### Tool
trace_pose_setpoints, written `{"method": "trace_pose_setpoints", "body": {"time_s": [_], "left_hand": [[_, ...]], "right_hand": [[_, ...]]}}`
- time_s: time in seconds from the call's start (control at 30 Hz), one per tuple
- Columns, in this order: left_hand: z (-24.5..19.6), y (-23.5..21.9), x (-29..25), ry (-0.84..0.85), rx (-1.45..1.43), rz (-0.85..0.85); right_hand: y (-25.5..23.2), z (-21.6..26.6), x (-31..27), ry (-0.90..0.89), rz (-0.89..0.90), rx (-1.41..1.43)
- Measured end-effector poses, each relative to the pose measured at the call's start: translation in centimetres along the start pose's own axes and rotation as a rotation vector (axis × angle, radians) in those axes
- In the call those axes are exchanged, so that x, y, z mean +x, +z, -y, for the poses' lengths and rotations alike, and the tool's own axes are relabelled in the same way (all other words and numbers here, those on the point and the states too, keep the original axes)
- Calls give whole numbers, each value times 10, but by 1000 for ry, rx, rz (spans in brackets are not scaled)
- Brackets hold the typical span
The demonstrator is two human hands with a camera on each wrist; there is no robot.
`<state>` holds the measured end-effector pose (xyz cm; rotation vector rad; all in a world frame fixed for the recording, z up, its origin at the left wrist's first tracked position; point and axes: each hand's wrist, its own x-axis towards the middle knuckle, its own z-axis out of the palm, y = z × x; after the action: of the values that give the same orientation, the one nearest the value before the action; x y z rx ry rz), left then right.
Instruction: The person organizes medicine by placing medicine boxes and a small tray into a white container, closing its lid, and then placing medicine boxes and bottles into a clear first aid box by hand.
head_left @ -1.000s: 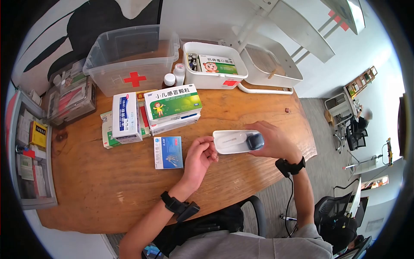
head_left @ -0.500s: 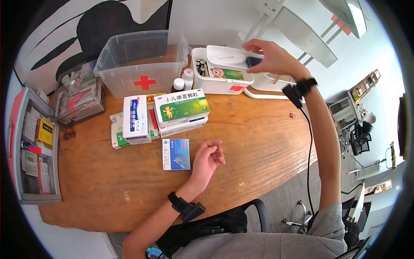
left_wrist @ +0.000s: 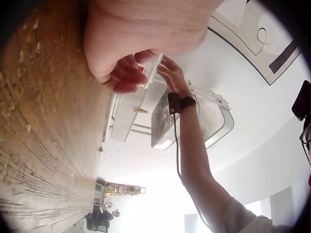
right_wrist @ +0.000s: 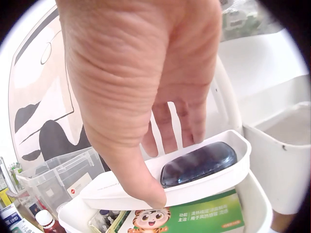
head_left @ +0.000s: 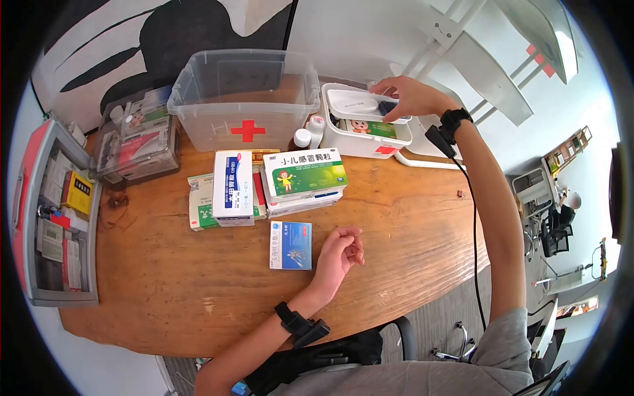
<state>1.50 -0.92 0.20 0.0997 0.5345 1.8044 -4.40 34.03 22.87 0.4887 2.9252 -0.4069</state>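
Observation:
My right hand (head_left: 419, 99) grips a shallow white tray (head_left: 349, 100) across its width, thumb on the near rim and fingers at the far side. A glossy dark oval case (right_wrist: 199, 164) lies in the tray's right end. The tray overlaps the top of a white box (head_left: 360, 143), which holds a green medicine carton (right_wrist: 209, 213) with a cartoon tiger and several small dark vials. My left hand (head_left: 338, 257) rests at the wooden table, fingers loosely curled around nothing, just right of a blue-and-white medicine box (head_left: 290, 245).
Stacked medicine boxes (head_left: 304, 173) sit behind the blue box. Two bottles (head_left: 302, 139) stand beside a clear bin (head_left: 198, 125) with a red cross. At the left are a lidded clear box (head_left: 148, 158) and a grey-framed cabinet (head_left: 92, 254). A cable (head_left: 475, 251) hangs from my right wrist.
My right hand has carried the tray from beside my left hand back to the white box, then lowered it slightly there. My left hand has stayed near the blue box.

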Motion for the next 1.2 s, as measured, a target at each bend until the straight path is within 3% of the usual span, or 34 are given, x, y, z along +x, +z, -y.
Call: {"method": "trace_pose_setpoints", "body": {"time_s": [0.27, 0.53, 1.2], "left_hand": [[-2, 4, -2, 14, 19, 0], [-3, 4, -3, 15, 20, 7], [-1, 3, -1, -2, 18, -9]], "right_hand": [[0, 3, -2, 62, 5, 8], [-2, 10, -1, -7, -6, -12], [7, 7, 8, 12, 61, -41]]}}
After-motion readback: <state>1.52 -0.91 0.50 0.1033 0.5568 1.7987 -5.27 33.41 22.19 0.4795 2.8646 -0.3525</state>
